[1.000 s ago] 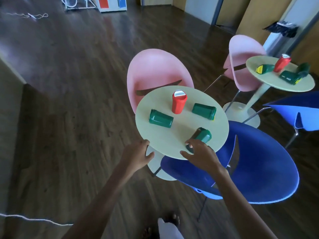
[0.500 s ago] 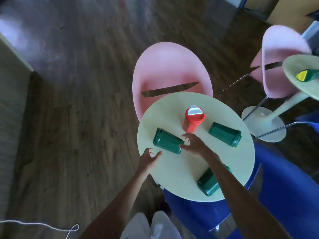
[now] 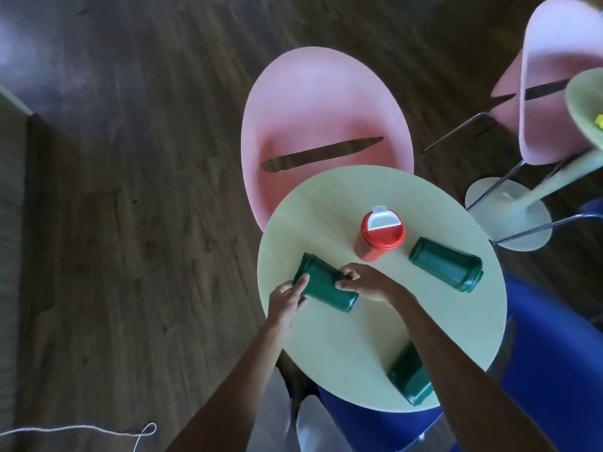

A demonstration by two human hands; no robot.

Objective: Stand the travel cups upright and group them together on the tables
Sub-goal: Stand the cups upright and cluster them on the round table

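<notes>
left hand (image 3: 287,300) gripping green cup (image 3: 326,290) at its left end | right hand (image 3: 367,282) curling fingers over its body | cup lying sideways on table (image 3: 359,337)

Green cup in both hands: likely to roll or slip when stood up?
The held cup lies on its side on the table. It is round and tapered, so if released it would probably roll in a curve. The surface looks smooth and glossy, so it may be slippery. The left hand and right hand grip opposite sides, which should help. It looks rigid and is likely light.
</notes>
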